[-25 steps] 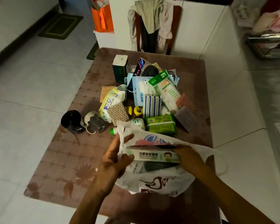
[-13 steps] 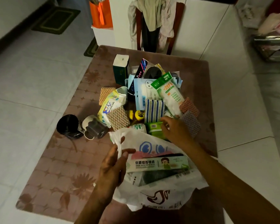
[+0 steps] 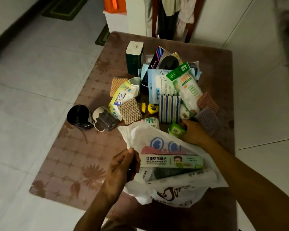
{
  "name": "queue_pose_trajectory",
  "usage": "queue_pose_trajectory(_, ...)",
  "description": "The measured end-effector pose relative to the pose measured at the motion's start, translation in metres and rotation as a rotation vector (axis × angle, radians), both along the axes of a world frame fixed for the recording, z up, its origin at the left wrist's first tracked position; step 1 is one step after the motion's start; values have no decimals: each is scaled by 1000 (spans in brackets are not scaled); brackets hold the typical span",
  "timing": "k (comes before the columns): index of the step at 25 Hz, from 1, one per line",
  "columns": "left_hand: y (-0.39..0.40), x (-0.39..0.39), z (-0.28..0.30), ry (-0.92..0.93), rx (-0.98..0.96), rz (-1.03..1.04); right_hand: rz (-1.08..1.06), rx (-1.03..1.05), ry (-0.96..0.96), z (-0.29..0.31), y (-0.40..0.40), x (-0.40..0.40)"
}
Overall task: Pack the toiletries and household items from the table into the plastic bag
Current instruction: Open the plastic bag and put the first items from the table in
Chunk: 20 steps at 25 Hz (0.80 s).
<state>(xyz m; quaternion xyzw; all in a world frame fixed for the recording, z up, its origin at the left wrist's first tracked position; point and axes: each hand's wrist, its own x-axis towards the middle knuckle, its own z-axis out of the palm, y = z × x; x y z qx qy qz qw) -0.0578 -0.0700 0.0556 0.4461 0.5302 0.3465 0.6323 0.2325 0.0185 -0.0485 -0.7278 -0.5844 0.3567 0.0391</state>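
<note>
A white plastic bag (image 3: pixel 172 192) lies open at the table's near edge. Inside it lies a long green-and-white foil box (image 3: pixel 172 161) on top of darker packs. My left hand (image 3: pixel 122 167) grips the bag's left rim and holds the mouth up. My right hand (image 3: pixel 193 132) reaches past the bag's far rim and holds a green wipes pack (image 3: pixel 175 130), lifted on its end. Behind it is a heap of items: a striped cloth (image 3: pixel 168 108), a baby wipes pack (image 3: pixel 122 99), scouring pads (image 3: pixel 129 111) and a green-topped packet (image 3: pixel 187 87).
The brown patterned table (image 3: pixel 77 157) also holds a black roll (image 3: pixel 79 117), a dark cup (image 3: pixel 105 121) and an upright dark green box (image 3: pixel 134 57). A chair draped with clothes (image 3: pixel 170 15) stands behind the table. Tiled floor lies on both sides.
My right hand left the foil box in the bag, reached forward to the heap and took hold of the green wipes pack, tipping it up. My left hand kept hold of the bag's rim.
</note>
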Motion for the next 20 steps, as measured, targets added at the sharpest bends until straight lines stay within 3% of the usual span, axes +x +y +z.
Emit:
queue_pose_trajectory(2, -9, -3, 4, 4, 5, -8, -94, 88, 99, 15, -6, 4)
queue_pose_trajectory(5, -15, -8, 10, -2, 17, 34, -292, 445, 233, 81, -24, 11)
queue_pose_trajectory(7, -17, -8, 9, 4, 49, 73, -338, 558, 445, 136, -46, 16)
queue_pose_trajectory(9, -19, -5, 6, 36, 82, 148, -118, 461, 569, 161, -66, 2)
queue_pose_trajectory(12, -16, -2, 0, -9, 73, 255, 366, 179, 254, 123, -74, -41)
queue_pose_trajectory(15, -8, -3, -4, -81, 14, 271, 597, -80, 164, 64, -74, -82)
queue_pose_trajectory(17, -3, -6, -5, -84, 2, 259, 543, -19, 163, 62, -71, -93)
queue_pose_trajectory(20, 2, -8, -6, -63, -17, 264, 102, 170, 628, 92, -39, -99)
